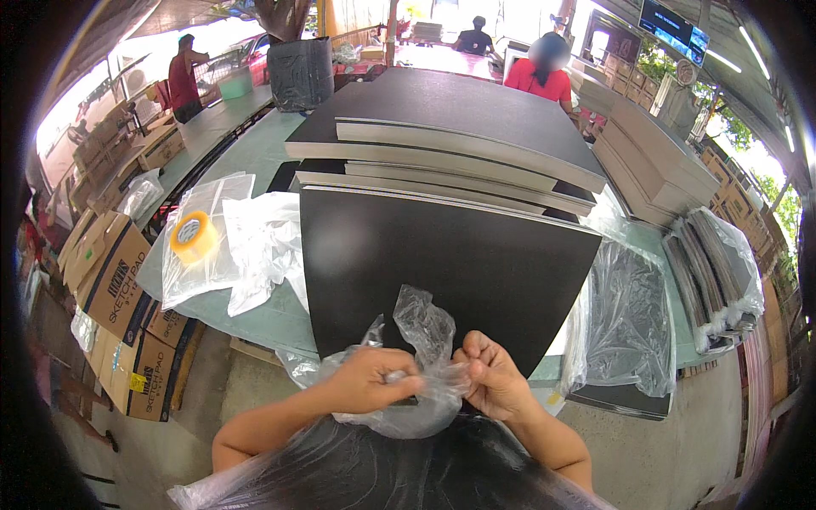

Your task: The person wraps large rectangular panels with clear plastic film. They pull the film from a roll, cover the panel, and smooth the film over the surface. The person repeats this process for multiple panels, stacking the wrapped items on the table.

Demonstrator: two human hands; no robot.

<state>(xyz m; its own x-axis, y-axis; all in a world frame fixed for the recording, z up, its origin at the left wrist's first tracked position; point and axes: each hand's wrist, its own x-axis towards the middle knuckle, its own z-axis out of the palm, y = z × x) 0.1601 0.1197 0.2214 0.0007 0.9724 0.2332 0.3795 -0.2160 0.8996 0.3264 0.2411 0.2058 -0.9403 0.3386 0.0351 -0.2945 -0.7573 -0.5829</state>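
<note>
A clear plastic bag [427, 330] is bunched and twisted between my two hands. My left hand [374, 380] is closed, its thumb and fingers pinching the gathered plastic. Opposite it, my right hand [495, 376] grips another part of the same plastic, fingers curled together. Nearest me, the bag spreads over a dark flat thing [399, 472] at the lower edge, its kind hidden by glare and folds. Just beyond my hands a large black board [450, 263] leans against a stack of black-covered pads [476, 110] with thick pale edges.
Left on the green table [246, 314] lie a roll of yellow tape [194, 236] and plastic bags [268, 246]. Cardboard boxes [119, 280] stand further left. A plastic-wrapped bundle [631, 319] and bagged stacks [718, 272] are on the right. A person in red [540, 81] is beyond the stack.
</note>
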